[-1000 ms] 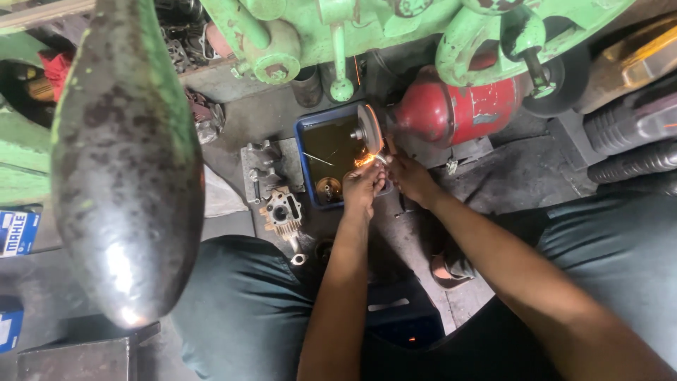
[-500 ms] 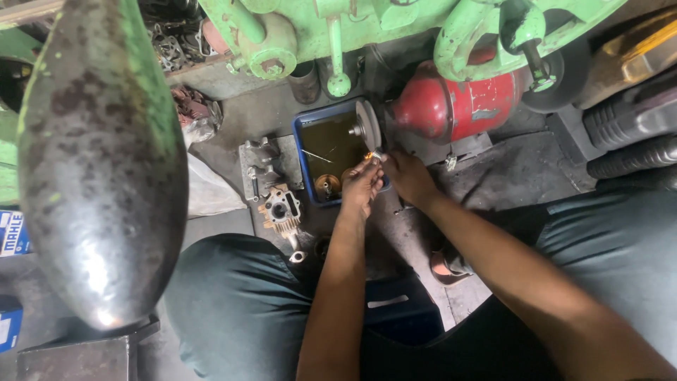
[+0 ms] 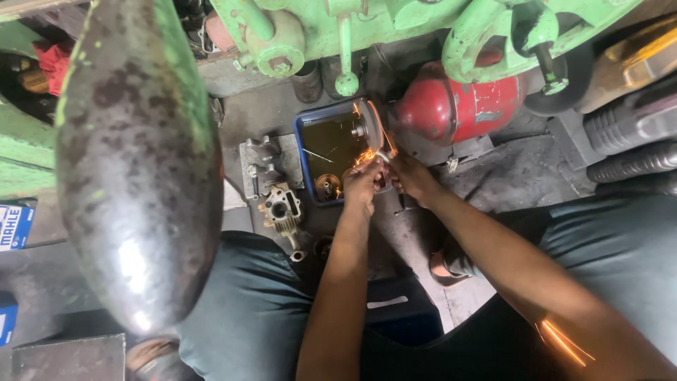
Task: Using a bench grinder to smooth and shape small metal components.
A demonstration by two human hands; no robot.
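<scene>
Both hands [image 3: 386, 180] press small part against grinding wheel [image 3: 371, 128] (sparks flying).

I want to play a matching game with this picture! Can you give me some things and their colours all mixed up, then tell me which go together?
Things:
1. grinder motor
2. tray
3. machine frame
4. sparks

Colours:
A. green
B. orange
C. red
D. blue rim

Pairs: 1-C, 2-D, 3-A, 4-B. The sparks fly right by the left hand and right hand.
</scene>
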